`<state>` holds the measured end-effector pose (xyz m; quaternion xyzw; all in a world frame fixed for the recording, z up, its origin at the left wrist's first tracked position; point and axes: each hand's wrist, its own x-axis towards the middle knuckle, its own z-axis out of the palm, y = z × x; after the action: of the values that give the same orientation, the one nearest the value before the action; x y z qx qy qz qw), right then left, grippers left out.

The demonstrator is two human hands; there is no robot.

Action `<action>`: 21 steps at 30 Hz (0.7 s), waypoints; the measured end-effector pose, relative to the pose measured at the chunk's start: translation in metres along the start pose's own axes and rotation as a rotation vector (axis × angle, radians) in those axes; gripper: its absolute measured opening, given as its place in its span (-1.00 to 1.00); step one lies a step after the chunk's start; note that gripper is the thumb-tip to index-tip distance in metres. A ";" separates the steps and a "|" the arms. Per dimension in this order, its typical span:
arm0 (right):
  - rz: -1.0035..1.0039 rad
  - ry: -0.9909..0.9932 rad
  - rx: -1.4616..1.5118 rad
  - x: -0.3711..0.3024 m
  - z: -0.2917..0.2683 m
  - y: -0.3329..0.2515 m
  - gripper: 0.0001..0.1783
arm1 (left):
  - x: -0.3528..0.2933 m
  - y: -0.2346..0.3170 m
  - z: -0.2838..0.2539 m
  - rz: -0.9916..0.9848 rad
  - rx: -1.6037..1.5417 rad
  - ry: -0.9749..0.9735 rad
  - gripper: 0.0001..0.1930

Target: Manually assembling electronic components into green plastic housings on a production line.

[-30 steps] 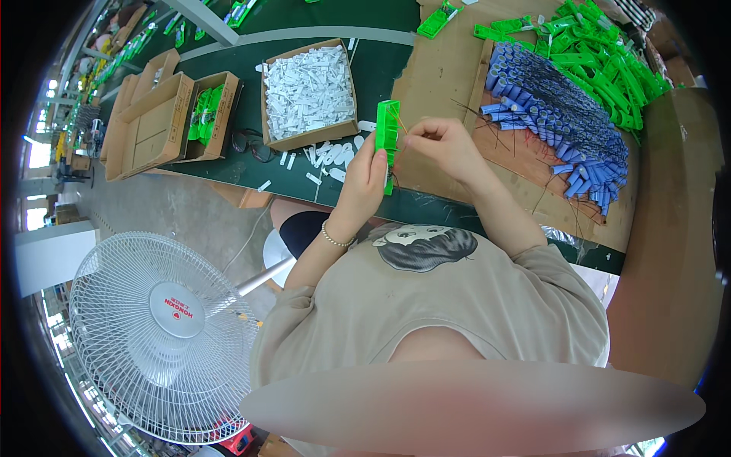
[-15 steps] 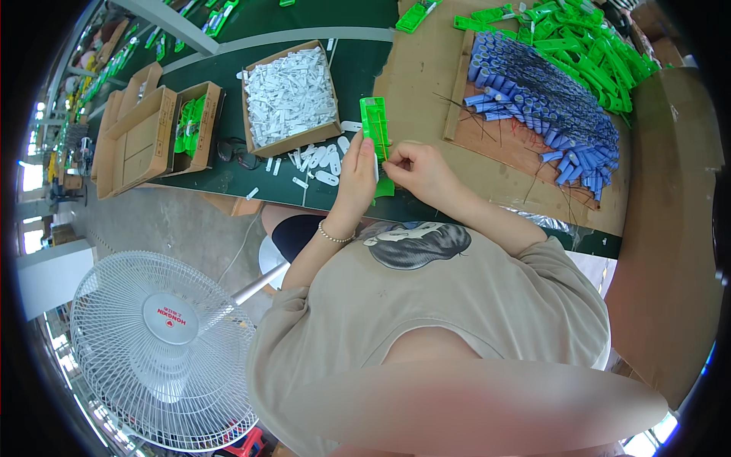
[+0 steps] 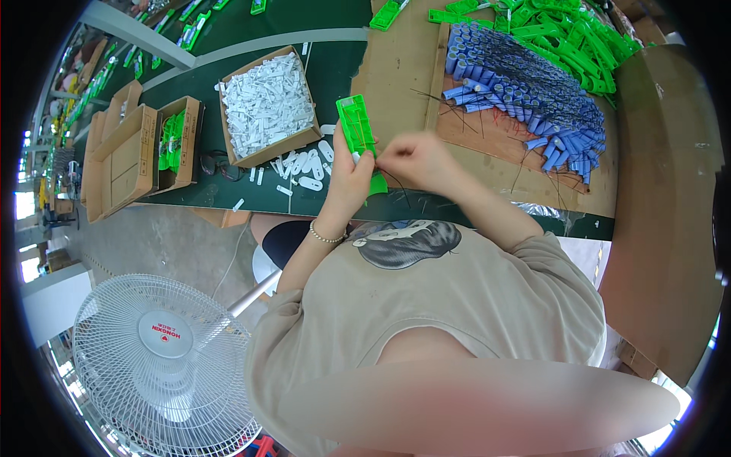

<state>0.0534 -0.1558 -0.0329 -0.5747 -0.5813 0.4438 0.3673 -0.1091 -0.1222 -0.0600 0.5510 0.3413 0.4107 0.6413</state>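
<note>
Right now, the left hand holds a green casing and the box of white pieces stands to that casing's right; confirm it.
Wrong side: in the head view, the box of white pieces stands to the left of the green casing. The left hand does hold it.

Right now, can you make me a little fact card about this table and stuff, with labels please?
Left grip: closed around a green casing
Right grip: close beside the casing, blurred
White pieces: filling a cardboard box, some loose beside it
Blue cylinders: bunched on the right
Fan: round, on the left
</note>
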 end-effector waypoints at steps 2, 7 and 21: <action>-0.084 0.225 -0.180 0.018 -0.036 0.010 -0.80 | 0.000 0.007 -0.004 -0.086 -0.105 -0.021 -0.28; 0.049 0.353 -1.140 0.061 -0.133 0.059 -0.79 | -0.001 0.018 -0.010 -0.109 -0.256 -0.159 -0.08; -0.144 0.236 -0.084 0.027 -0.090 -0.002 -0.77 | -0.014 0.006 -0.029 -0.006 -0.251 -0.142 0.02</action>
<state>0.1349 -0.1207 -0.0033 -0.5945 -0.5919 0.3207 0.4398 -0.1416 -0.1218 -0.0586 0.4933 0.2427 0.4080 0.7289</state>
